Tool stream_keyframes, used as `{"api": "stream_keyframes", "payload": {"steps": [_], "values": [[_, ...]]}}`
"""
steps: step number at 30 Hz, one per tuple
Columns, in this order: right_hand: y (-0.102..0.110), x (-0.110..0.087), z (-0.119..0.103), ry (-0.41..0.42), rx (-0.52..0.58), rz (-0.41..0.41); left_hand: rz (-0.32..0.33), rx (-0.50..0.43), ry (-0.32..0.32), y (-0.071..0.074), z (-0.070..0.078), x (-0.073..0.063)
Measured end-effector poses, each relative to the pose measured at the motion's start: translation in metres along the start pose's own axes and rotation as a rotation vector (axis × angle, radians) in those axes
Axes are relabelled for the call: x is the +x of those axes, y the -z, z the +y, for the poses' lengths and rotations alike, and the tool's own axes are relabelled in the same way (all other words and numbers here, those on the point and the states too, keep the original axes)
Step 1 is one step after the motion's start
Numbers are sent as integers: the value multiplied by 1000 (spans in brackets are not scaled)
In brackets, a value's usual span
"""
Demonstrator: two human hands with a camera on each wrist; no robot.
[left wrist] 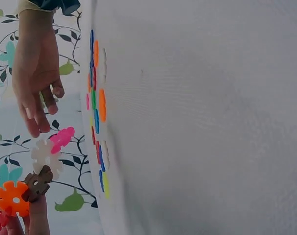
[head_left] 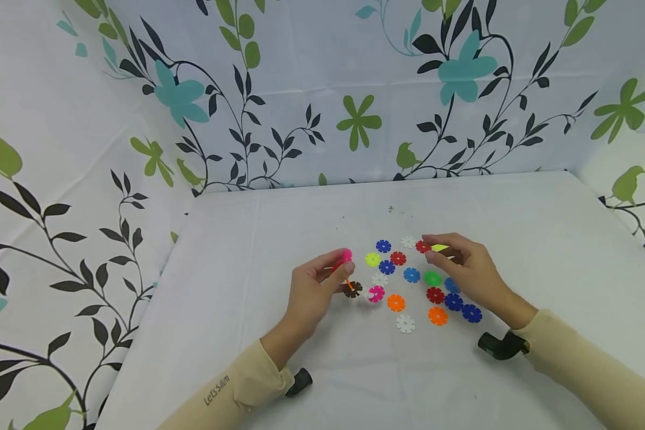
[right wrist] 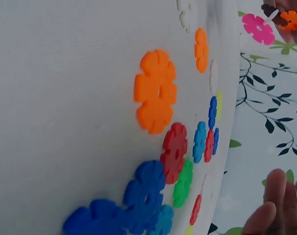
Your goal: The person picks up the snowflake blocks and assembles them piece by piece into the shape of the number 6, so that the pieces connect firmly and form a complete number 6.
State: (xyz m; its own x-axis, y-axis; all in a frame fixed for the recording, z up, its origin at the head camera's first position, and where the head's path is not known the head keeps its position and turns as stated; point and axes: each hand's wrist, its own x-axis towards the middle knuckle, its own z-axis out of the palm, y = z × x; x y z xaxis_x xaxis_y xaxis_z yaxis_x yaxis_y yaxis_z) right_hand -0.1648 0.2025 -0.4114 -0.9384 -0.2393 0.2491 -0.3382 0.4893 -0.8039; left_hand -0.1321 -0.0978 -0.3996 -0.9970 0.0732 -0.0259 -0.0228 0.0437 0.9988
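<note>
Left hand (head_left: 314, 286) pinches a small disc cluster (head_left: 348, 273); right hand (head_left: 464, 266), at three o'clock, pinches a red disc (head_left: 422, 246) that a loose grip could drop.

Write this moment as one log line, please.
left hand: holds joined snowflake discs | right hand: pinches red disc | loose discs: scattered on white table
</note>
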Motion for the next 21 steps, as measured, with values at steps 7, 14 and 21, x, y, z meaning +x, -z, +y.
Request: {"api": "stream_keyframes", "payload": {"steps": [7, 14, 21], "values": [[8, 1, 10, -112, 13, -238, 34, -100, 73, 2, 1, 3], [16, 2, 16, -73, -77, -533, 23, -100, 78, 2, 0, 2], [18, -1, 14, -34, -220, -642, -14, -112, 81, 3, 0, 1]]}}
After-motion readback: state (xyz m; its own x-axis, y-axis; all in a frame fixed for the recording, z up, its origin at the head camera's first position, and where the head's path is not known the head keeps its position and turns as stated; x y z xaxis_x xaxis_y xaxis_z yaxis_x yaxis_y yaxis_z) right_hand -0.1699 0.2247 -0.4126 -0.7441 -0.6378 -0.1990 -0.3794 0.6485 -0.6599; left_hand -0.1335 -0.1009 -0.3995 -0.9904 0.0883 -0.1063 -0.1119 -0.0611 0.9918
